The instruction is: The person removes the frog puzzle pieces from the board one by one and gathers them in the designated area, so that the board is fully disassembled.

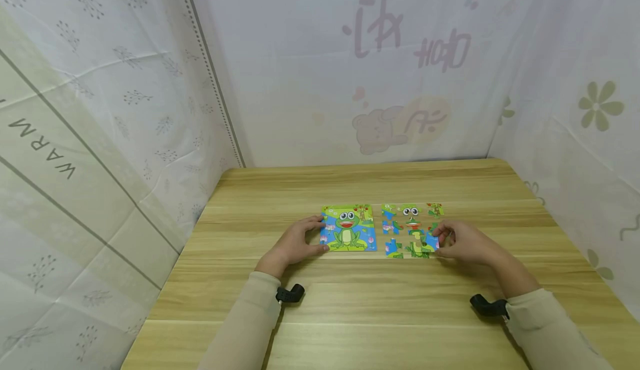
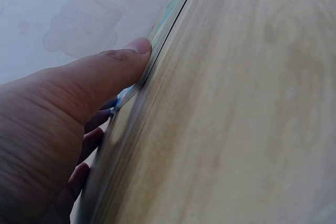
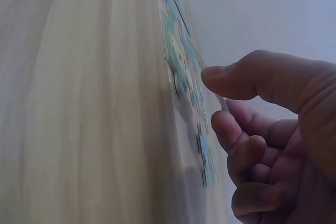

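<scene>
A square frog picture (image 1: 347,228) lies on the table, and my left hand (image 1: 295,243) rests at its left edge. The fingers touch that side farther back and the thumb (image 2: 118,66) touches near the front corner. Right of the picture, frog puzzle pieces (image 1: 413,225) lie loosely laid out, with bare wood showing between several of them. My right hand (image 1: 465,241) pinches a blue puzzle piece (image 1: 430,242) between thumb and fingers at the front right of the layout. In the right wrist view that piece shows only as a thin edge by the thumb (image 3: 226,80).
The wooden table (image 1: 360,314) has its back edge along a pale printed curtain (image 1: 300,70). More fabric hangs at the left and right sides. A black wrist camera (image 1: 290,293) sits on the left cuff and another black wrist camera (image 1: 489,306) on the right one.
</scene>
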